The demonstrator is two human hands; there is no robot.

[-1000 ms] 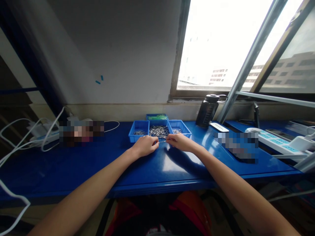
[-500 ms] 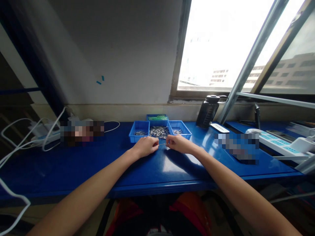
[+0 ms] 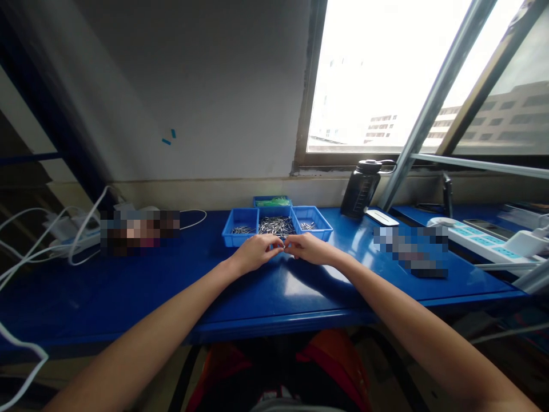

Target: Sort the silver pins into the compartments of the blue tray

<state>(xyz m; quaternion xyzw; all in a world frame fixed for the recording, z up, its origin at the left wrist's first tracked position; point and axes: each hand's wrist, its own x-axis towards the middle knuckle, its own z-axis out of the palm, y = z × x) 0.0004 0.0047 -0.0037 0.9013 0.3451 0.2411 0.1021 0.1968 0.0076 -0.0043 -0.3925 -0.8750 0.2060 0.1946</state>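
The black bottle point(image 3: 361, 189), right of centre, carries a pale column of measuring marks, too small to read; its body is a smooth cylinder under a lid with a carrying loop. White-and-red lettering or print on the person's clothing point(image 3: 274, 396), at the bottom edge, is likewise illegible.

At the centre, the left hand point(image 3: 256, 253) and the right hand point(image 3: 312, 249) meet fingertip to fingertip, thumbs and fingers pinched on a small metal piece point(image 3: 283, 247), mostly hidden and glinting between them. Just beyond is a heap of slim, shiny metal pieces point(image 3: 277, 225), flanked by the left tray point(image 3: 229, 240) and the right tray point(image 3: 323, 235), ribbed blue plastic rectangles holding a few similar pieces each. Behind the heap, another blue tray point(image 3: 255, 201) contains glossy green material point(image 3: 274, 201).

The surface point(image 3: 171, 286) is glossy blue, with bright reflections. A white power strip point(image 3: 476, 243) with pale blue socket panels lies at right.
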